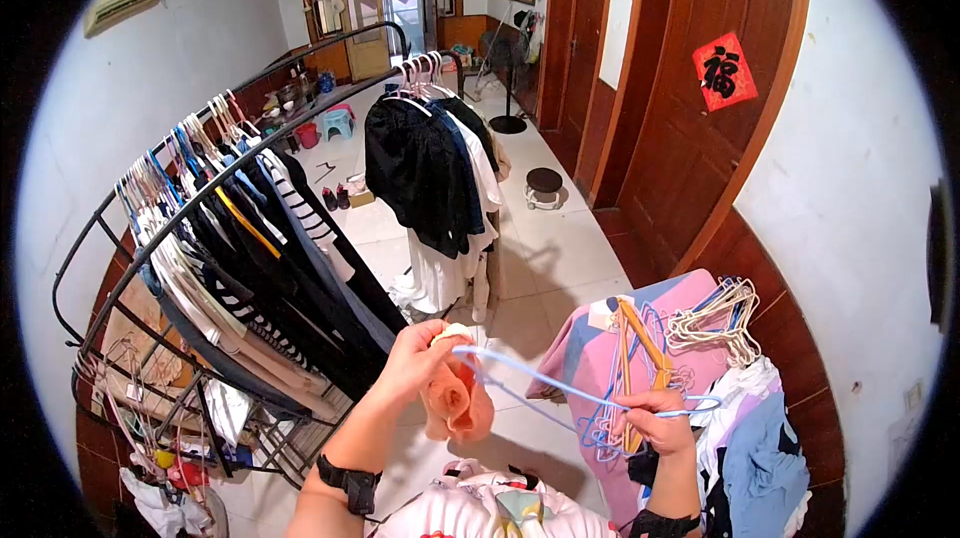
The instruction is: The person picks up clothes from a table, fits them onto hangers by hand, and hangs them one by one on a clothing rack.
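Observation:
My left hand [415, 360] is closed on an orange-pink garment [458, 404] that hangs bunched below the fingers, with a pale edge at the top. A light blue hanger [540, 375] stretches from that garment to my right hand [655, 416], its left end against the garment. My right fingers are closed round the hanger near its hook. Behind my right hand, more blue hangers and wooden hangers [640, 343] lie on a pink and blue cloth [580, 348].
A black rack [300, 118] full of hung clothes runs along the left; dark shorts [410, 168] hang at its right end. White hangers [715, 323] and a clothes pile [755, 448] are at the right. A round stool [544, 181] stands on the floor beyond.

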A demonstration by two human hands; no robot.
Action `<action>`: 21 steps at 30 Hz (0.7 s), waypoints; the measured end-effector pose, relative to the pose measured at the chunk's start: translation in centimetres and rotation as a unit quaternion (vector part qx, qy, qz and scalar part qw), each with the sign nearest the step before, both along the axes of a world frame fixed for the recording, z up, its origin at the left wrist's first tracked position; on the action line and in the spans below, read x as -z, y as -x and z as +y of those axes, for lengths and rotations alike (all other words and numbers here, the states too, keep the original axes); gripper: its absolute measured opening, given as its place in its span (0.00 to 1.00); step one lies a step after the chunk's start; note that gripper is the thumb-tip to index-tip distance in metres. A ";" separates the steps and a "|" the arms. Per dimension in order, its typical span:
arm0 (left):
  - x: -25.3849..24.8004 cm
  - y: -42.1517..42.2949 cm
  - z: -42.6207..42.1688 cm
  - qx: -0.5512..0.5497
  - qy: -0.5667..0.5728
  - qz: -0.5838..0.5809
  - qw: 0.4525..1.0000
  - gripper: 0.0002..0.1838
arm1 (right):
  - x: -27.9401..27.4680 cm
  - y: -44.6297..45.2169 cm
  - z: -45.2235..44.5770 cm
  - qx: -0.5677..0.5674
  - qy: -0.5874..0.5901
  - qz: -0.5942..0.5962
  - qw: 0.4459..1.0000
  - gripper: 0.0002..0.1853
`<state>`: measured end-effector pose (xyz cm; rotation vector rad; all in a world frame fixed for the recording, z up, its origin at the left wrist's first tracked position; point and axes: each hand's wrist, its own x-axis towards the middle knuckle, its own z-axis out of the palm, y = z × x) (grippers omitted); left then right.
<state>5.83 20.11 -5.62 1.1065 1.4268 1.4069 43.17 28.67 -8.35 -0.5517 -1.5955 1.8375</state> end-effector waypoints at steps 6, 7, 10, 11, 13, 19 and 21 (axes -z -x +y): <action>-1.4 -0.8 0.1 -0.020 0.010 0.195 0.981 0.10 | -0.5 2.0 -0.6 0.022 -0.006 -0.115 0.993 0.14; -2.2 -1.4 0.0 -0.009 0.016 0.257 0.966 0.10 | 0.0 2.5 -0.4 0.011 -0.008 -0.132 0.991 0.14; -1.5 -2.2 0.4 0.034 -0.054 0.398 0.915 0.07 | 0.1 5.2 -0.5 0.002 -0.044 -0.123 0.991 0.14; -1.7 -2.7 0.4 0.062 -0.081 0.459 0.883 0.06 | -0.5 6.0 -0.5 0.008 -0.052 -0.144 0.988 0.15; -1.8 -3.3 0.6 0.062 -0.124 0.521 0.842 0.05 | 0.2 7.3 0.5 0.002 -0.082 -0.145 0.986 0.14; -1.3 -1.9 2.4 0.077 -0.122 0.488 0.861 0.06 | -6.2 10.2 1.2 0.211 -0.264 -0.181 0.924 0.22; -3.4 -1.8 2.7 0.048 -0.115 0.498 0.858 0.10 | -6.0 11.1 0.9 0.360 -0.400 -0.143 0.831 0.24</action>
